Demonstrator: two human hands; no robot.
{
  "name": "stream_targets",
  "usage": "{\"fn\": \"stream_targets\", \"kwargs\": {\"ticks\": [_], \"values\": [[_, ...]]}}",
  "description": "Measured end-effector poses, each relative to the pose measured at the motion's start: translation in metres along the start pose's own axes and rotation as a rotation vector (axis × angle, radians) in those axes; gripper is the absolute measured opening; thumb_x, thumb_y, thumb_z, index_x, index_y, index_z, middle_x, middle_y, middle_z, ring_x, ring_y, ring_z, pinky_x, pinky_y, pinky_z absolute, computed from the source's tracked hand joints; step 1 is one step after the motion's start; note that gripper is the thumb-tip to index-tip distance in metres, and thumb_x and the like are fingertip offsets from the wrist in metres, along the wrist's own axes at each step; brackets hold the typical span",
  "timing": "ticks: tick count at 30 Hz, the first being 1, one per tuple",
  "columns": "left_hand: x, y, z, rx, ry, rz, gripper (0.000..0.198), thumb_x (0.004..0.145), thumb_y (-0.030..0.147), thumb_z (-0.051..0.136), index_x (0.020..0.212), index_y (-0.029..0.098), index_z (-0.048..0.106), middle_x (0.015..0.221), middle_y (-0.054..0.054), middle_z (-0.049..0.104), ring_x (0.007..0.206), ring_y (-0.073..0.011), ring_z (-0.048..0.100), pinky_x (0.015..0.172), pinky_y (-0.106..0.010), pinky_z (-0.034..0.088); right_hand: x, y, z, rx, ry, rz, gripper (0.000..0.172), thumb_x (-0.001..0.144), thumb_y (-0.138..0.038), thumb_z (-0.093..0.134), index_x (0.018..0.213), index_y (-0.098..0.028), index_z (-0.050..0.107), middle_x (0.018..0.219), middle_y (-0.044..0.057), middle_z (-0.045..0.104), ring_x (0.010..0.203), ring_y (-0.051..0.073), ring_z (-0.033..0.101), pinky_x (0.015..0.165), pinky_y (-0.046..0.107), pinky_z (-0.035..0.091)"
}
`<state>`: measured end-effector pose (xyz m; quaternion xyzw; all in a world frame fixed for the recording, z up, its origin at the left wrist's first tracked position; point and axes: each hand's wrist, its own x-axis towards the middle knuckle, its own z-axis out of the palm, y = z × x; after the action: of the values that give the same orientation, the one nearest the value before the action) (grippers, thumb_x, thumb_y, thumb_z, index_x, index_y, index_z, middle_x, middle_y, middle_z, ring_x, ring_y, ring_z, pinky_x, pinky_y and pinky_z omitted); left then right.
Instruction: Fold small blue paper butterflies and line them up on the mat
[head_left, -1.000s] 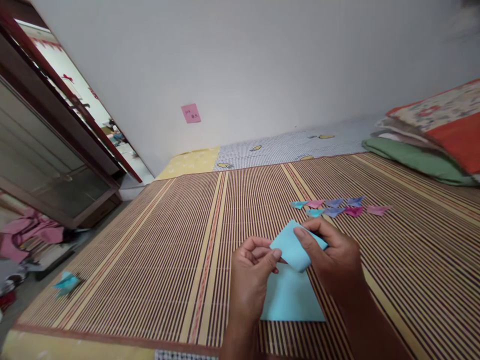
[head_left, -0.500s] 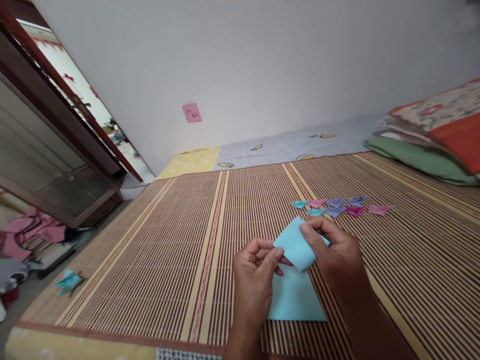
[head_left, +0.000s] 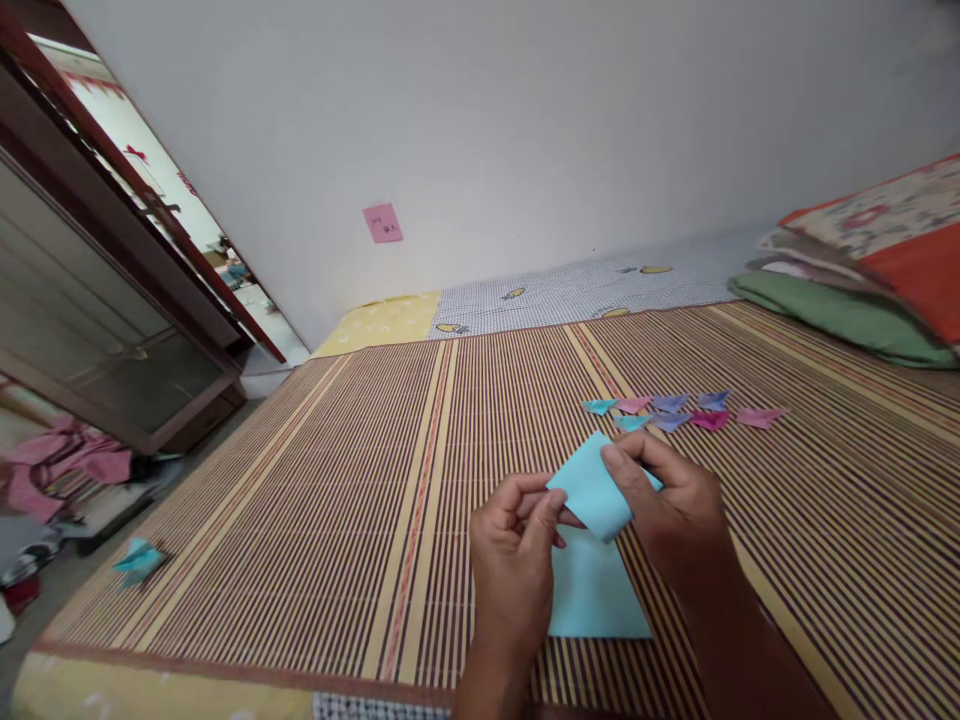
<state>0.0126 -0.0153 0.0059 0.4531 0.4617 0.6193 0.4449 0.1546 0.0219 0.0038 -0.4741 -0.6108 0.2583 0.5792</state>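
both hands on one light-blue square paper sheet (head_left: 589, 490), held up in the air above the mat, lower right side curving over, no sharp crease seen there. left hand (head_left: 514, 550): thumb and fingers pinched narrow on the sheet's left corner. right hand (head_left: 679, 505): thumb pressed on the sheet's upper face near the right side, fingers curled behind (tips mostly hidden, can't tell exact contact).

below the hands, a second flat light-blue paper sheet (head_left: 600, 595) lies on the brown-and-tan striped woven mat (head_left: 322, 510), partly covered by the left hand. beyond the right hand, small pointed folded-paper shapes (head_left: 709, 420) in two rows on the mat: light blue, pink, purple, magenta. one larger light-blue folded-paper piece (head_left: 139, 562) well apart, near the mat's left edge.

background: pink square paper note (head_left: 383, 223) with dark writing on the plain white wall (head_left: 562, 130); green folded cloth (head_left: 840, 318) under orange-and-floral folded bedding (head_left: 911, 245) at far right; yellow patterned cloth (head_left: 386, 322) beside checked grey-white cloth (head_left: 525, 300) past the mat's far edge; brown-framed glass-panelled door (head_left: 82, 300) on the left.
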Motion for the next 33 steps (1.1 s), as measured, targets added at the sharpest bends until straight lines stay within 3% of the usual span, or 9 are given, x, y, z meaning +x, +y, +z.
{"fn": "stream_targets", "kwargs": {"ticks": [9,14,17,21,30,33], "values": [[-0.002,-0.001,0.001,0.08,0.015,0.02,0.014,0.091,0.03,0.068,0.085,0.017,0.071,0.067,-0.003,0.074,0.061,-0.0139,0.067,0.056,-0.021,0.048,0.001,-0.002,0.0,-0.058,0.01,-0.051,0.033,0.096,-0.036,0.055,0.067,-0.021,0.055,0.058,-0.005,0.046,0.051,0.012,0.042,0.049,0.025,0.033],[-0.001,0.001,-0.001,0.06,-0.039,-0.013,0.021,0.092,0.033,0.066,0.079,0.017,0.065,0.066,-0.003,0.072,0.057,-0.0117,0.06,0.056,-0.021,0.046,0.001,-0.001,0.001,-0.029,0.024,-0.034,0.029,0.093,-0.036,0.06,0.069,-0.021,0.058,0.059,-0.004,0.05,0.052,0.012,0.044,0.049,0.024,0.036],[0.001,0.001,0.0,0.001,-0.02,-0.035,0.022,0.091,0.034,0.067,0.078,0.017,0.063,0.064,-0.003,0.07,0.056,-0.0112,0.057,0.055,-0.02,0.045,0.001,0.002,0.006,0.117,0.076,0.047,0.021,0.088,-0.036,0.067,0.075,-0.021,0.061,0.063,-0.003,0.056,0.053,0.012,0.048,0.048,0.023,0.038],[0.0,-0.003,0.001,0.005,0.074,-0.013,0.022,0.09,0.036,0.067,0.079,0.017,0.063,0.065,-0.002,0.068,0.057,-0.0114,0.057,0.057,-0.021,0.045,0.002,0.006,0.011,0.324,0.018,0.21,0.025,0.084,-0.041,0.071,0.075,-0.02,0.062,0.057,-0.004,0.055,0.048,0.01,0.046,0.043,0.021,0.037],[0.003,-0.01,0.003,-0.003,0.157,0.035,0.024,0.09,0.038,0.067,0.078,0.018,0.062,0.066,0.001,0.061,0.059,-0.0108,0.054,0.059,-0.021,0.046,0.002,0.006,0.014,0.379,0.068,0.237,0.021,0.08,-0.038,0.075,0.077,-0.019,0.068,0.064,-0.001,0.063,0.056,0.013,0.054,0.051,0.022,0.045],[0.003,-0.012,0.004,-0.061,0.176,0.029,0.025,0.09,0.04,0.068,0.08,0.018,0.063,0.065,0.001,0.06,0.059,-0.0109,0.053,0.059,-0.021,0.045,0.003,0.005,0.015,0.478,-0.009,0.308,0.027,0.078,-0.042,0.077,0.074,-0.019,0.065,0.063,-0.001,0.063,0.056,0.013,0.054,0.052,0.022,0.045]]}}
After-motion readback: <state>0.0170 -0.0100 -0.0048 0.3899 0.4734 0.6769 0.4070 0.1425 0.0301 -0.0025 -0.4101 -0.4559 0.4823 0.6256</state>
